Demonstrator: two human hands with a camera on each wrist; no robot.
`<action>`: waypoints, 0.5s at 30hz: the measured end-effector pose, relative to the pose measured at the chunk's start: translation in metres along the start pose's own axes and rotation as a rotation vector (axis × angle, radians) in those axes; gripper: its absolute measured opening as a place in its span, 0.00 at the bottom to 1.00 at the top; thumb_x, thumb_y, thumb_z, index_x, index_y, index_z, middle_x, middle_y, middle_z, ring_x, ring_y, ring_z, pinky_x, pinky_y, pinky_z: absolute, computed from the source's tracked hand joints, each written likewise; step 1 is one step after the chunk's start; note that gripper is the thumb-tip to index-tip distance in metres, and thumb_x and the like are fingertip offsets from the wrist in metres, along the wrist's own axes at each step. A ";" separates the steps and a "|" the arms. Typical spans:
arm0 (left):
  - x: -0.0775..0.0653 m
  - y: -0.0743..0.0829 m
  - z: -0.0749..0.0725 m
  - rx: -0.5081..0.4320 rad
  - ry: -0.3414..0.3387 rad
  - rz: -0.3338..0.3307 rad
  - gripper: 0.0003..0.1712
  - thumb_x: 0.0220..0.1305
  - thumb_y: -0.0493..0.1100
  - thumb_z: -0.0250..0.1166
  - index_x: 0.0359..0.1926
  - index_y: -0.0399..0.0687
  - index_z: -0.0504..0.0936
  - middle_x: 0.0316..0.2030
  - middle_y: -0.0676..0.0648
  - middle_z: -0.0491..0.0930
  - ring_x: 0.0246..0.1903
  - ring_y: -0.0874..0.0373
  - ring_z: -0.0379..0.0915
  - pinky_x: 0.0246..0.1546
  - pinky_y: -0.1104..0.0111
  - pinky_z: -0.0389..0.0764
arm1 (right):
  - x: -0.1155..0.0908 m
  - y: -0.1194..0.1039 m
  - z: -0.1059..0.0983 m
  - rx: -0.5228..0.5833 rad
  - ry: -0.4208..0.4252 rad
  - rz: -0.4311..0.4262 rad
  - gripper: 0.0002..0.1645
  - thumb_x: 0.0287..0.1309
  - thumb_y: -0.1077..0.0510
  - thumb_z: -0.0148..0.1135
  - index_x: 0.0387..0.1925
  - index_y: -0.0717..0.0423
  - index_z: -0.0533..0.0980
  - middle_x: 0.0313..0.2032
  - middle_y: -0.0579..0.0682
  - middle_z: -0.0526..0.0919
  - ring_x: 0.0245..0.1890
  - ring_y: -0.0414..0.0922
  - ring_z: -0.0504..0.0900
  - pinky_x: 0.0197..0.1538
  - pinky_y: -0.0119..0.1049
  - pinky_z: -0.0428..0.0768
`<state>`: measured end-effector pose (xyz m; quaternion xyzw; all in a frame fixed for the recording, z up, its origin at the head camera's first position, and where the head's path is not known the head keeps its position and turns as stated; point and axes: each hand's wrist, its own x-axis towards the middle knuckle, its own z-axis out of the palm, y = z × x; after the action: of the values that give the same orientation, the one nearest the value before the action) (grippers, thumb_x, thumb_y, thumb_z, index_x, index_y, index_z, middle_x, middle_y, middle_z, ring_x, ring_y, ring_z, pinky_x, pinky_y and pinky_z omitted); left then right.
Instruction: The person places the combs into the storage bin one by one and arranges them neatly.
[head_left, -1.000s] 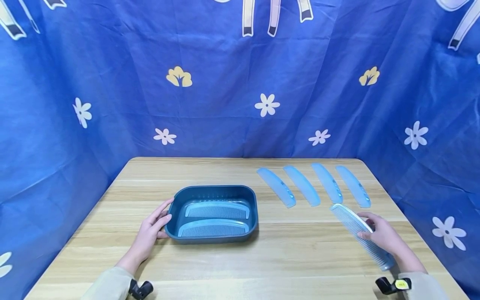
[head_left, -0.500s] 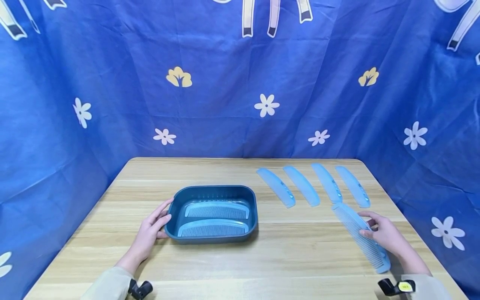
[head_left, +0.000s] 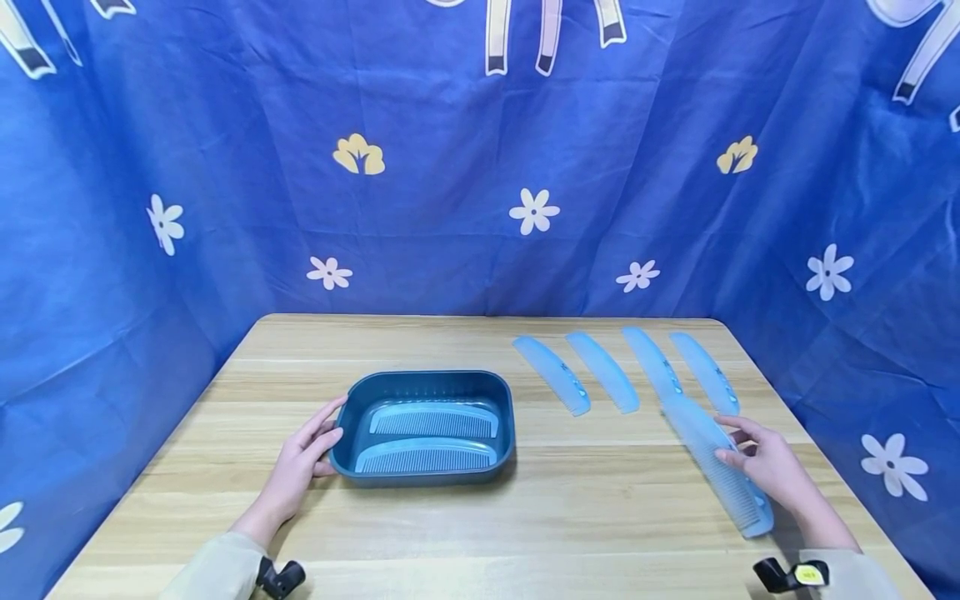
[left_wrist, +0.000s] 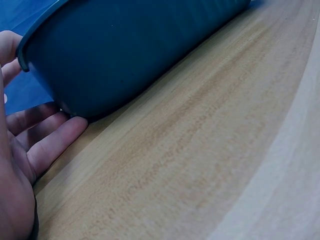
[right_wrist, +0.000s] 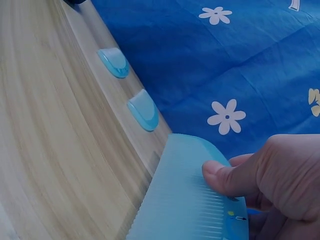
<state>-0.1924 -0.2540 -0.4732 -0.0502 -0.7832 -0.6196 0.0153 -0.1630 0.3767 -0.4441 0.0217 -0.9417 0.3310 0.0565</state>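
My left hand [head_left: 300, 462] grips the left end of a dark teal plastic basin [head_left: 422, 481]; in the left wrist view, fingers [left_wrist: 60, 140] touch the basin's lower corner. Two light-blue combs, the farther comb [head_left: 435, 411] and the nearer comb [head_left: 423, 447], lie lengthwise inside it. On the right, my right hand [head_left: 768, 467] pinches another translucent blue comb [head_left: 712, 462] by its curved back, the thumb [right_wrist: 220, 177] on its face. This comb slants, its teeth toward the lower left, and its far end overlaps the end of a comb behind it.
Several more blue combs, among them the leftmost comb [head_left: 553, 375] and the rightmost comb [head_left: 705, 371], lie slanted in a row at the back right of the wooden table [head_left: 555, 525]. A blue patterned curtain [head_left: 450, 208] encloses the table's back and sides.
The comb in my right hand has turned from steeply tilted to showing its face more, and shifted slightly away and left. My left hand, the basin and the other combs stay put.
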 end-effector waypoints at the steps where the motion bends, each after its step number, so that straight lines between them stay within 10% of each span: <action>1: 0.000 0.000 0.000 -0.002 -0.001 0.001 0.25 0.61 0.50 0.49 0.60 0.66 0.58 0.54 0.38 0.59 0.47 0.49 0.63 0.27 0.61 0.77 | 0.000 -0.001 0.000 0.000 0.008 -0.002 0.30 0.47 0.59 0.61 0.54 0.57 0.65 0.38 0.57 0.73 0.34 0.48 0.72 0.30 0.33 0.74; 15: -0.001 0.001 0.000 -0.018 -0.004 0.012 0.25 0.61 0.49 0.50 0.60 0.65 0.58 0.55 0.37 0.59 0.47 0.47 0.63 0.27 0.60 0.77 | 0.002 -0.019 0.004 0.046 0.070 -0.018 0.29 0.49 0.57 0.60 0.54 0.55 0.66 0.35 0.55 0.72 0.23 0.43 0.70 0.21 0.30 0.71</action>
<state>-0.1915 -0.2533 -0.4721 -0.0562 -0.7772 -0.6265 0.0172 -0.1635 0.3592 -0.4355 0.0197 -0.9310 0.3528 0.0919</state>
